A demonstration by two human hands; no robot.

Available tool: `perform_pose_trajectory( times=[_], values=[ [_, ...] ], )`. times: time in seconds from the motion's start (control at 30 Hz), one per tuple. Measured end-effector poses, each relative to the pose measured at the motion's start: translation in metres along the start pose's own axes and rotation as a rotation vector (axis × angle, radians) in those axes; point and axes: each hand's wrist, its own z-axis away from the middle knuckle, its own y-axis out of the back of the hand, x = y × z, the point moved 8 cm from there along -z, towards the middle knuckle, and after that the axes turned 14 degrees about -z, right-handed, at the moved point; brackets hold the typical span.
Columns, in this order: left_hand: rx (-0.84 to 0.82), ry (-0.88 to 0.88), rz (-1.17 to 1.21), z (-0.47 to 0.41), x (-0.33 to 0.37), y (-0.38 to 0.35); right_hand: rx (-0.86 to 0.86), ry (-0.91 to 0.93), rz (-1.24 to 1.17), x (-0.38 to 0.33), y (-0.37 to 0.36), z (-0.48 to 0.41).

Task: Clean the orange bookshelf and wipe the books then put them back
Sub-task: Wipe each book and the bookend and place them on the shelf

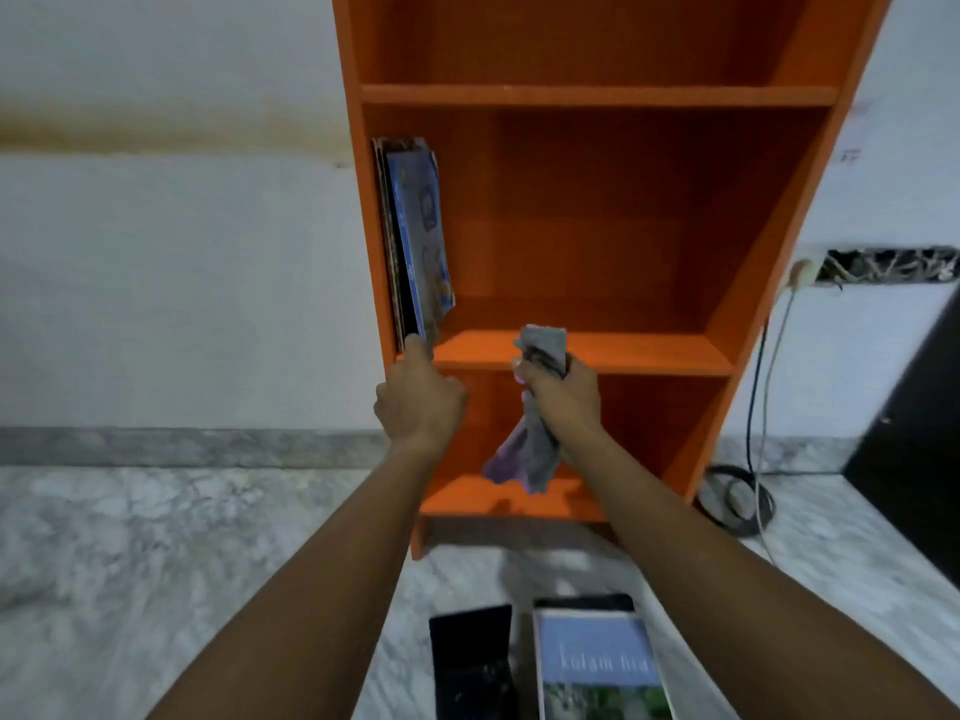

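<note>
Room: a white plastered wall (156,252) and a grey-veined marble floor (156,563); a tall orange wooden bookshelf (587,350) stands against the wall.
Left hand (421,402): raised to the front edge of the middle shelf; fingers curled, one fingertip touching the bottom corner of the upright books; whether it pinches them or only steadies them I cannot tell.
Upright books (418,236): a thin stack with a blue illustrated cover outermost, just above the left hand, leaning against the shelf's left wall.
Right hand (563,402): just beside the left, closed firmly round a crumpled grey-purple cloth (524,454); one end sticks up above the fist, the rest hangs below it.
Floor books: a black-covered book (470,662) and a blue-and-green covered book (597,667) lie well below both hands, nearer the person.
Done, by my reading: the shelves look bare and clean apart from the stack; a few books are back in place.
Left: at least the two floor books probably need wiping and shelving; the top shelf is only partly in view.
Aside: a grey cable (758,407) hangs from a wall socket (802,272), well right of the cloth hand.
</note>
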Motion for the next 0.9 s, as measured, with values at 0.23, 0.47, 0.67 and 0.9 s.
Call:
perform_pose_trajectory(
  times=[0.23,0.47,0.67,0.9],
  values=[
    [-0.602,-0.013,-0.011,0.185,-0.018,-0.109,0.214,-0.432,-0.063,0.128,0.137,0.101],
    [-1.108,0.228,-0.001,0.373,-0.115,-0.218,0.155,-0.52,0.566,0.223,0.235,0.189],
    [-1.105,0.421,0.151,0.389,-0.149,-0.262,-0.128,-0.386,1.026,0.278,0.259,0.248],
    [-1.231,0.628,0.701,0.379,-0.091,-0.225,-0.1,-0.131,0.761,0.253,0.247,0.275]
  ],
)
